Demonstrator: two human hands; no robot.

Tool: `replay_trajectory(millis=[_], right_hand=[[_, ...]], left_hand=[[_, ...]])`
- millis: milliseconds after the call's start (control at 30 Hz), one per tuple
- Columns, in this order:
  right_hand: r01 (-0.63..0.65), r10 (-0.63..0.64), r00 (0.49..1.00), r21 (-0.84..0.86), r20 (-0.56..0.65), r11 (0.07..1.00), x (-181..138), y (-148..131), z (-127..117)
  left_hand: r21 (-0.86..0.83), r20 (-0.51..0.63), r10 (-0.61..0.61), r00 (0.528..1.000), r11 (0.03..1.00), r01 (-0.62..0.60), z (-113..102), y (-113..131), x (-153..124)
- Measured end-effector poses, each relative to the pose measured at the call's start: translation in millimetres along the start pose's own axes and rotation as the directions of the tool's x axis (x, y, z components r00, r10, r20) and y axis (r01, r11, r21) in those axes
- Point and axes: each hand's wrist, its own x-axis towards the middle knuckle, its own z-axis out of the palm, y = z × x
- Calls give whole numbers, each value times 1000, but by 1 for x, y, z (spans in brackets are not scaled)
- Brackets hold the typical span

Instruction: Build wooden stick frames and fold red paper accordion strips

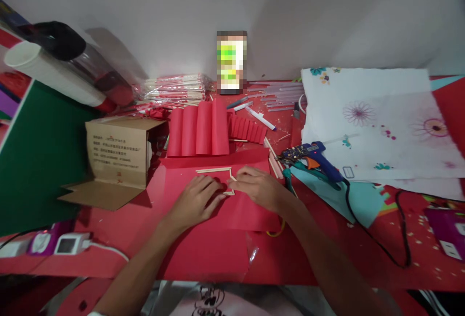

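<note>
Red paper (214,219) lies flat in front of me, with a long thin wooden stick (213,170) across its upper part. Shorter stick pieces stand at the right end of it, forming angled corners. My left hand (198,197) rests on the paper, its thumb and fingers closed around the end of a short lower stick piece (229,193). Facing it, my right hand (259,188) pinches a small upper stick piece (232,176). The fingers partly hide both pieces.
Folded red paper (198,129), a phone (231,62) against the wall and bundled sticks (176,88) are behind. A blue glue gun (319,158) with a black cord lies right, near a white patterned sheet (366,122). A cardboard box (119,154) and green board (47,156) stand left.
</note>
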Motion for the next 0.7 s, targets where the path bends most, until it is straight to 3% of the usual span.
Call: replay_trajectory(millis=[267, 433, 567, 700], right_hand=[[28, -24, 999, -109, 39, 994, 9, -1, -1], [45, -47, 999, -79, -22, 996, 3, 2, 1], [47, -52, 997, -92, -53, 995, -7, 0, -8], [-98, 82, 988, -122, -130, 988, -21, -4, -25]], left_hand=[[-95, -107, -2, 994, 995, -8, -5, -11, 2], [76, -224, -34, 974, 996, 52, -14, -18, -1], [310, -118, 12, 993, 951, 26, -26, -23, -1], [387, -12, 69, 998, 920, -59, -27, -30, 7]])
